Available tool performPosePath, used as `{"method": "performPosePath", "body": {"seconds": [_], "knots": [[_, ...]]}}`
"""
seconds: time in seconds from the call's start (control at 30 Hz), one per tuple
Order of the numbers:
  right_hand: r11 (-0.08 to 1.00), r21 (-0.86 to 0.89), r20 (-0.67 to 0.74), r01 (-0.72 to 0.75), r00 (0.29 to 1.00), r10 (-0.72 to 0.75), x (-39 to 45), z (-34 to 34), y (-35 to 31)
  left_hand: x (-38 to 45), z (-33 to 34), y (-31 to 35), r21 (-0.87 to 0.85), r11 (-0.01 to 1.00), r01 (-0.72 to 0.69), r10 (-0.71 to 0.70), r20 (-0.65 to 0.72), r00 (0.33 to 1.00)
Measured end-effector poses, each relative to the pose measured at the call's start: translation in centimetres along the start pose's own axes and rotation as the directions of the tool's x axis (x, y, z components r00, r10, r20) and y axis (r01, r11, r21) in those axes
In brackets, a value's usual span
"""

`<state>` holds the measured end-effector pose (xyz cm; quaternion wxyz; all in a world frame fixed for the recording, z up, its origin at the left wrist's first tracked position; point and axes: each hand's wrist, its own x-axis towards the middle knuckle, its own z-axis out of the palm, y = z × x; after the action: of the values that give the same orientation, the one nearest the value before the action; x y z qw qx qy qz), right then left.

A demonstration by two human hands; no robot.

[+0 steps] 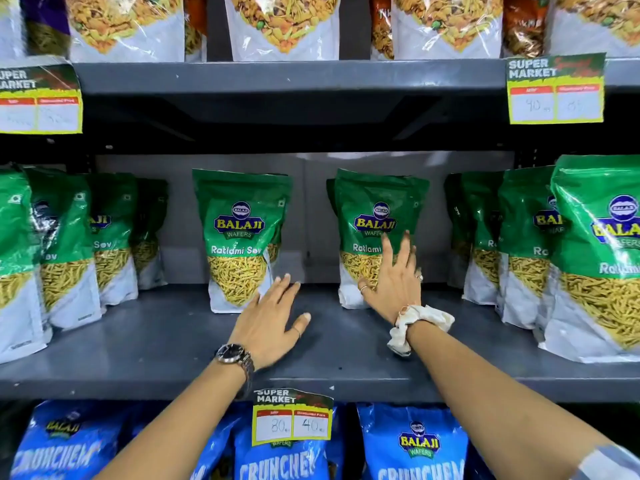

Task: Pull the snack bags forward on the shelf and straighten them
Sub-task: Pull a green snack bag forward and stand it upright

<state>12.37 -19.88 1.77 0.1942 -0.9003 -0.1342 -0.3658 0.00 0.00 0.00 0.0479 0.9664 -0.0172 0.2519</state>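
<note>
Two green Balaji Ratlami Sev bags stand upright deep on the grey middle shelf (pixel 166 344). My left hand (pixel 268 322), with a watch on the wrist, hovers open just right of the lower corner of the left-centre bag (pixel 239 237), fingers spread, holding nothing. My right hand (pixel 393 277), a white scrunchie on its wrist, lies flat and open against the lower front of the right-centre bag (pixel 377 216), fingers spread over the label. More bags seem to stand behind each.
Rows of the same green bags stand nearer the front at the left (pixel 62 251) and right (pixel 599 258). Price tags hang from the shelf edges (pixel 292 415). Blue Crunchem bags (pixel 412 445) fill the shelf below; mixture bags (pixel 284 26) sit above.
</note>
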Motion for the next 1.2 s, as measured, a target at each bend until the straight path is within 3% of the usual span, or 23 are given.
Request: {"method": "performPosePath", "body": {"seconds": [0.13,0.23,0.5,1.2], "knots": [[0.994,0.078,0.064,-0.075,0.995,0.070,0.3,1.6,-0.4,-1.5,1.0,-1.3,-0.085,0.991,0.100,-0.083,0.178,0.981],[0.990,0.102,0.058,-0.096,0.994,0.090,0.6,2.9,-0.8,-1.8,1.2,-1.5,-0.110,0.985,0.132,-0.103,0.233,0.967],[0.969,0.169,0.075,-0.178,0.983,0.167,1.7,3.9,-0.4,-2.1,1.4,-1.2,-0.154,0.979,0.131,-0.097,0.209,0.973],[0.935,0.346,0.049,-0.079,0.997,0.066,-2.4,-2.4,1.3,-2.0,1.6,-1.7,-0.216,0.969,0.122,-0.083,0.182,0.980]]}}
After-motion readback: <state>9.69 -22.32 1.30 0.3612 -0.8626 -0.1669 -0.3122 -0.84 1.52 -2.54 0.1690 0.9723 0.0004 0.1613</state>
